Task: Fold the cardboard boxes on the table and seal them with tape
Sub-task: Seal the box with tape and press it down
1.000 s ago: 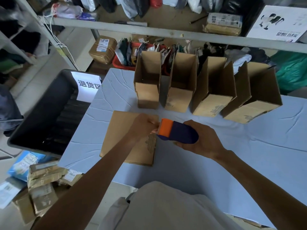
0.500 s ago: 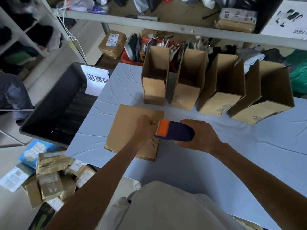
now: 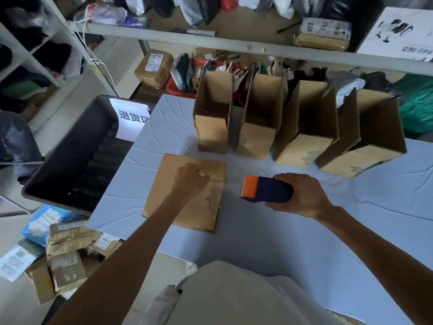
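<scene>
A closed cardboard box (image 3: 168, 195) lies on the light blue table (image 3: 351, 219) in front of me. My left hand (image 3: 191, 178) rests fisted on its top near the right edge, pinching the end of a clear tape strip. My right hand (image 3: 302, 195) grips a purple tape dispenser (image 3: 267, 190) with an orange front, held just right of the box. A strip of clear tape stretches between the dispenser and the box top. Several folded boxes stand open in a row behind, from the leftmost open box (image 3: 212, 116) to the rightmost open box (image 3: 365, 134).
A dark bin (image 3: 70, 160) with a white label stands left of the table. Taped parcels (image 3: 68, 249) lie piled on the floor at the lower left. A shelf (image 3: 234, 45) with bags and packages runs behind the table.
My right hand has drawn the dispenser rightward, away from my left hand, stretching tape off the box's right edge. The view has shifted slightly.
</scene>
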Demonstrator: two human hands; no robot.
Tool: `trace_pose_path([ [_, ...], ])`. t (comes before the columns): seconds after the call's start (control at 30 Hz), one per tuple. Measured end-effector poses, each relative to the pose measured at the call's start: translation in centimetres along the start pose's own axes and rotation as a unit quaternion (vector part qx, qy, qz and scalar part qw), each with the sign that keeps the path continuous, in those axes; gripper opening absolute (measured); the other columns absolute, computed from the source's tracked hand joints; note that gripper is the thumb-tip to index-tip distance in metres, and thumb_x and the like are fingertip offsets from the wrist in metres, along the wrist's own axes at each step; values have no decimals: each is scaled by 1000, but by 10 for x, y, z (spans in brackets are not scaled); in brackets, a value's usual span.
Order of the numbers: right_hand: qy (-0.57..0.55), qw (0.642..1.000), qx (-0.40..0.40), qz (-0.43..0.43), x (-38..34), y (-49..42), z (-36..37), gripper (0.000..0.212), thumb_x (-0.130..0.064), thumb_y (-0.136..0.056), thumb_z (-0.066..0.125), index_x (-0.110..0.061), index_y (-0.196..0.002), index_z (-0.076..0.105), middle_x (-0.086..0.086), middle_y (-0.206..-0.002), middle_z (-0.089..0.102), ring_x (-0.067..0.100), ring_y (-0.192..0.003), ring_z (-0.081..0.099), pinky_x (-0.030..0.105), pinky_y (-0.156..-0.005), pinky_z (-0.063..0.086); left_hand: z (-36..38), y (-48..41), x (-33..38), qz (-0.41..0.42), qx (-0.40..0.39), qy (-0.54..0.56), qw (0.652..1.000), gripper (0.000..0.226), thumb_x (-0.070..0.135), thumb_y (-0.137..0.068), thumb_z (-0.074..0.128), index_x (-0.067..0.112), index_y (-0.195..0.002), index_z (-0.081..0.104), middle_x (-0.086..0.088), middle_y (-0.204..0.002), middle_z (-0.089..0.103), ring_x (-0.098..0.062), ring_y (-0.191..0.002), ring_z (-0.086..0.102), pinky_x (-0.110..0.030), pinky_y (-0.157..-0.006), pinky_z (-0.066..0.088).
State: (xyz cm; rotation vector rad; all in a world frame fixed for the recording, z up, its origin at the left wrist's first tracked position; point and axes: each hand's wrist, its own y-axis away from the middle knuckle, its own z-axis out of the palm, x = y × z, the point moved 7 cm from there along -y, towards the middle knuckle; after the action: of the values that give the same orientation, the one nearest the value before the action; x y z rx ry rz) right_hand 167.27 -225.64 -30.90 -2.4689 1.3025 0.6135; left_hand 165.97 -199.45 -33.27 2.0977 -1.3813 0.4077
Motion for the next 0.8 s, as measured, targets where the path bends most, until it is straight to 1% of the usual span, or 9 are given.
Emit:
trace_pose_path([
  [0.1,9,1000,1,-9,3,-1,1,56,-54,-58,80,-20,-98,62,-12,-79,62,3,-67,55,8,-59,38,1,8,-6,11,19,36,999,11,25,-81,72,15,-86,75,0,-84,71,-23,-91,63,-32,-83,48],
  [0.23,27,1000,-10,-4,6,-5,7,55,-47,-59,85,-20,-100,62,-8,-84,65,6,-71,55,16,-60,42,1,15,-5,5,45,37,998,9,20,-80,72,16,-74,67,4,-68,58,-25,-84,60,-28,-71,39],
  [0.3,37,999,-19,0,8,-7,11,52,-48,-59,83,-21,-99,62,-7,-82,66,9,-71,58,19,-60,44,7,11,-5,13,32,-5,999,14,26,-83,69,13,-78,66,-3,-80,64,-27,-88,58,-31,-75,41],
  [0.37,42,999,-27,0,9,-8,16,52,-48,-60,83,-21,-99,62,-6,-83,66,11,-72,60,21,-61,45,12,2,-2,26,10,-58,998,21,31,-85,66,11,-94,66,-8,-100,65,-26,-97,56,-31,-79,40],
  [0.47,44,998,-38,3,12,-10,20,52,-48,-61,83,-21,-100,62,-6,-82,66,12,-73,61,22,-61,46,10,-9,-5,2,-24,-96,995,61,40,-81,71,9,-127,46,-9,-121,53,-27,-109,49,-30,-85,37],
  [0.53,44,998,-41,4,14,-10,22,52,-47,-61,83,-21,-100,62,-5,-82,66,12,-72,60,21,-60,44,4,-11,-8,15,-17,-180,983,76,57,-72,71,11,-126,43,-9,-120,52,-30,-113,48,-37,-93,36],
  [0.6,46,998,-46,2,13,-11,24,53,-47,-62,82,-21,-103,61,-6,-84,66,9,-73,58,16,-59,39,2,-7,-10,24,17,-172,985,69,56,-73,70,13,-121,47,-8,-118,55,-30,-111,50,-39,-94,36],
  [0.7,53,995,-87,3,11,-16,34,55,-49,-64,80,-23,-108,60,-8,-88,66,6,-76,57,14,-62,41,22,2,3,127,11,-103,986,45,35,-84,68,14,-121,54,-5,-122,56,-28,-112,53,-35,-92,40],
  [0.8,59,988,-142,32,4,-26,45,47,-49,-65,76,-27,-103,60,-10,-88,67,9,-82,62,20,-67,47,34,7,3,131,-26,41,990,25,14,-79,74,19,-99,59,5,-96,55,-17,-87,54,-25,-74,47],
])
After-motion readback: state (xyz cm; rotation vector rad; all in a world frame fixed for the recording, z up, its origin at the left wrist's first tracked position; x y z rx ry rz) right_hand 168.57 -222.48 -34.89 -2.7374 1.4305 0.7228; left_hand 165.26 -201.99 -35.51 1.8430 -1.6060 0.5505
